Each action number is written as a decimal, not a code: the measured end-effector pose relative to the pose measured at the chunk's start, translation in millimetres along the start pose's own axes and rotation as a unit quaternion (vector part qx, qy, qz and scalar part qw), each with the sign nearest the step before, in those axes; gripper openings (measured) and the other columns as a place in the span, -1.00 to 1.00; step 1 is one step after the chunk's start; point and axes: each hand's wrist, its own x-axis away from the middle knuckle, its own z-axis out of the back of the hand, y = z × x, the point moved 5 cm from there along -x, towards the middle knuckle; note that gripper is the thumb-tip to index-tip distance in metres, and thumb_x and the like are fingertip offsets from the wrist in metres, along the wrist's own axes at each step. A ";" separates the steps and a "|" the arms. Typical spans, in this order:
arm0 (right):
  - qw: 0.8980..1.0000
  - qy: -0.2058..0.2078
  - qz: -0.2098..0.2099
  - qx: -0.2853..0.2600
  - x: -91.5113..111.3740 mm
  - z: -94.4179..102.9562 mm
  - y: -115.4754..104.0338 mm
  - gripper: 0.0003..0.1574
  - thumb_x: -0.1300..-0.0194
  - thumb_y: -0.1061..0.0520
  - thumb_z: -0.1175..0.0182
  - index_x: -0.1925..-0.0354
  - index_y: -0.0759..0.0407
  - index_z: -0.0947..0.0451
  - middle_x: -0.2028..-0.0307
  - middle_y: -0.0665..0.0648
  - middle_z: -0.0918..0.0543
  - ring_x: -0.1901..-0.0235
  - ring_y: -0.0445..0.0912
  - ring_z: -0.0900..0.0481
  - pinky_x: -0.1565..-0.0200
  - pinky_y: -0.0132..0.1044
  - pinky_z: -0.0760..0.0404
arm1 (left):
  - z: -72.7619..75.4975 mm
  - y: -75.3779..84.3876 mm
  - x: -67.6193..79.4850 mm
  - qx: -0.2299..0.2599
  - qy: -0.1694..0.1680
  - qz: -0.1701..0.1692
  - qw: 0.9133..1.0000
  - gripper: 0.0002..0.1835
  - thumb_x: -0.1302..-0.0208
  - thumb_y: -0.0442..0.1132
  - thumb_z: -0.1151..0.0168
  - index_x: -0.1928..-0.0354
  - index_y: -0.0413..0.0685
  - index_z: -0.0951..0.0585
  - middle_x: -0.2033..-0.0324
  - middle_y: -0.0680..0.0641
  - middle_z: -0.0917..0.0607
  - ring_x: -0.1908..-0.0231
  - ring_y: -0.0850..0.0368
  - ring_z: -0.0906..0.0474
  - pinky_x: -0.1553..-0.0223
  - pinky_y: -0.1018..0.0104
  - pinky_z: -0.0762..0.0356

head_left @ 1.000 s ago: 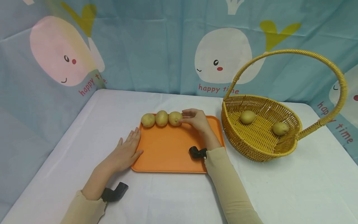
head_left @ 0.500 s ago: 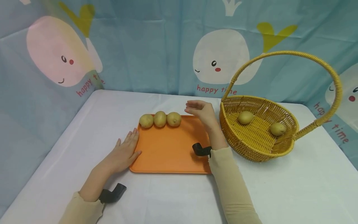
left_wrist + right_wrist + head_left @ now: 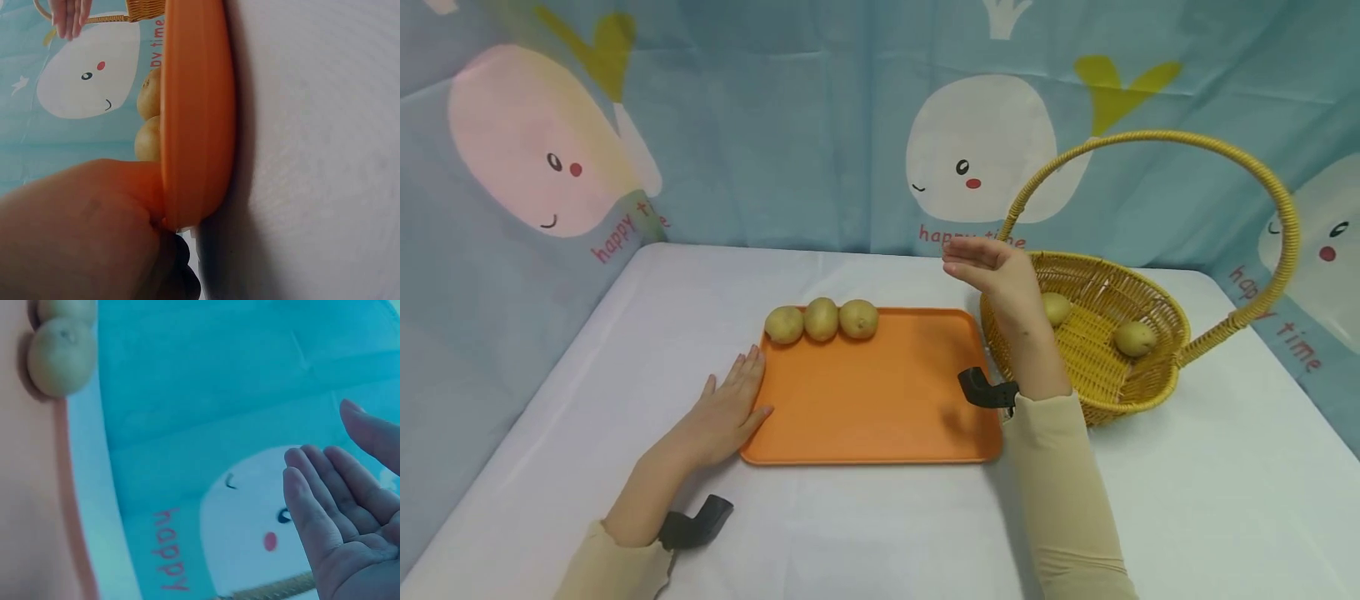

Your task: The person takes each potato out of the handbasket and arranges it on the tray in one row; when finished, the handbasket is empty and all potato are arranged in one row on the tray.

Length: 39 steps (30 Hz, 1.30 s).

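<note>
Three potatoes [image 3: 822, 320] lie side by side along the back left edge of an orange tray [image 3: 872, 392]. My left hand [image 3: 724, 415] rests at the tray's left edge with its fingers straight. In the left wrist view that hand [image 3: 94, 219] touches the tray's rim [image 3: 197, 112]. My right hand [image 3: 1006, 279] is raised beside the wicker basket [image 3: 1093, 404], overlapping its left side in the head view. Nothing is in its palm, as the right wrist view shows with the fingers [image 3: 337, 494] extended. Two more potatoes [image 3: 1135, 339] lie inside the basket, one partly hidden by my right hand.
The basket's tall arched handle [image 3: 1187, 137] rises at the right of the white-covered table [image 3: 865, 533]. A blue printed curtain [image 3: 775, 150] hangs close behind and beside the table. Black wrist cameras [image 3: 988, 390] sit on both wrists.
My right hand has left the rightmost potato in the row and moved up and right toward the basket. The left hand stays at the tray's edge. The head view has shifted slightly.
</note>
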 end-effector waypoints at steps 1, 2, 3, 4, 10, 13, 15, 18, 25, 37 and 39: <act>1.000 -0.001 0.002 0.002 -0.1 3.4 -2.2 -0.51 -0.17 0.36 -0.27 -0.08 0.50 -0.46 0.19 0.04 -0.68 0.15 -0.16 -0.64 -0.04 -0.31 -0.52 | -0.6 -0.5 -0.2 -0.002 -0.002 0.001 1.000 -0.24 -0.38 -0.17 -0.04 -0.39 -0.47 0.05 -0.41 -0.40 0.08 -0.38 -0.36 0.18 -0.20 -0.44 0.24; 1.000 -0.001 0.003 0.005 0.1 7.1 -4.6 -0.51 -0.16 0.36 -0.27 -0.08 0.49 -0.47 0.19 0.04 -0.68 0.15 -0.17 -0.64 -0.03 -0.33 -0.52 | -1.3 -1.0 -0.6 -0.003 -0.006 0.002 1.000 -0.24 -0.38 -0.16 -0.03 -0.40 -0.47 0.06 -0.41 -0.39 0.09 -0.38 -0.35 0.19 -0.20 -0.43 0.24; 1.000 -0.001 0.006 0.008 0.4 11.4 -6.8 -0.51 -0.16 0.36 -0.28 -0.07 0.49 -0.48 0.19 0.05 -0.69 0.14 -0.16 -0.64 -0.02 -0.34 -0.52 | -2.0 -1.4 -1.1 -0.004 -0.009 0.002 1.000 -0.24 -0.39 -0.16 -0.02 -0.40 -0.47 0.07 -0.41 -0.39 0.10 -0.38 -0.35 0.20 -0.20 -0.43 0.25; 1.000 -0.001 0.007 0.010 0.8 15.9 -9.0 -0.52 -0.15 0.36 -0.28 -0.07 0.47 -0.49 0.19 0.06 -0.69 0.14 -0.15 -0.64 -0.01 -0.35 -0.53 | -2.5 -1.7 -1.8 -0.005 -0.011 0.002 1.000 -0.24 -0.39 -0.15 -0.02 -0.40 -0.47 0.07 -0.41 -0.39 0.10 -0.38 -0.34 0.20 -0.20 -0.43 0.25; 0.998 -0.002 -0.005 0.064 4.8 52.9 -20.2 -0.51 -0.13 0.30 -0.33 -0.04 0.41 -0.53 0.17 0.04 -0.70 0.14 -0.13 -0.65 0.10 -0.41 -0.56 | -2.9 0.5 -6.8 -0.001 -0.017 -0.004 1.000 -0.24 -0.40 -0.15 -0.01 -0.41 -0.45 0.08 -0.42 -0.37 0.12 -0.39 -0.32 0.22 -0.21 -0.42 0.26; 0.990 -0.017 -0.026 0.138 8.3 78.5 -23.7 -0.51 -0.16 0.24 -0.33 -0.06 0.39 -0.53 0.17 -0.03 -0.70 0.14 -0.18 -0.65 0.10 -0.45 -0.55 | -3.7 1.9 -8.5 -0.001 -0.019 -0.006 1.000 -0.23 -0.40 -0.15 -0.01 -0.41 -0.45 0.08 -0.42 -0.37 0.12 -0.39 -0.32 0.22 -0.21 -0.42 0.26; 0.979 -0.033 -0.043 0.195 11.5 97.3 -24.8 -0.48 -0.20 0.20 -0.30 -0.10 0.40 -0.49 0.15 -0.04 -0.70 0.14 -0.21 -0.64 0.09 -0.48 -0.53 | -4.2 2.5 -9.1 0.000 -0.022 -0.007 1.000 -0.23 -0.40 -0.15 -0.01 -0.41 -0.45 0.09 -0.42 -0.38 0.12 -0.39 -0.33 0.23 -0.20 -0.43 0.27; 0.953 -0.055 -0.080 0.288 15.8 125.3 -23.8 -0.42 -0.23 0.06 -0.29 -0.15 0.32 -0.47 0.10 -0.05 -0.68 0.16 -0.32 -0.61 0.07 -0.47 -0.49 | -3.9 2.4 -9.1 0.000 -0.023 -0.005 1.000 -0.23 -0.40 -0.15 -0.01 -0.40 -0.46 0.09 -0.41 -0.39 0.12 -0.39 -0.34 0.23 -0.20 -0.43 0.27; 0.905 -0.084 -0.149 0.391 14.0 166.8 -19.4 -0.29 -0.25 -0.06 -0.25 -0.20 0.35 -0.39 -0.03 0.19 -0.61 0.01 -0.10 -0.50 -0.15 0.09 -0.33 | -1.0 -1.0 -6.6 0.006 -0.020 -0.001 1.000 -0.23 -0.41 -0.16 0.01 -0.40 -0.47 0.11 -0.41 -0.41 0.14 -0.38 -0.35 0.25 -0.19 -0.44 0.28; 0.883 -0.005 -0.248 0.399 21.3 193.2 -6.6 -0.08 -0.26 -0.18 -0.20 -0.33 0.38 -0.21 -0.36 0.46 -0.09 -0.30 0.39 -0.04 -0.22 0.28 -0.11 | -2.6 -4.9 -4.3 0.011 -0.019 -0.002 1.000 -0.23 -0.42 -0.13 0.02 -0.41 -0.45 0.12 -0.41 -0.40 0.15 -0.38 -0.35 0.25 -0.18 -0.46 0.27; 0.882 0.004 -0.259 0.395 21.2 194.1 -4.7 -0.07 -0.26 -0.19 -0.19 -0.33 0.38 -0.20 -0.36 0.46 -0.08 -0.29 0.38 -0.07 -0.22 0.26 -0.14 | -3.0 -5.8 -4.5 0.010 -0.020 -0.002 1.000 -0.22 -0.42 -0.13 0.02 -0.41 -0.45 0.13 -0.41 -0.40 0.15 -0.38 -0.35 0.26 -0.18 -0.46 0.27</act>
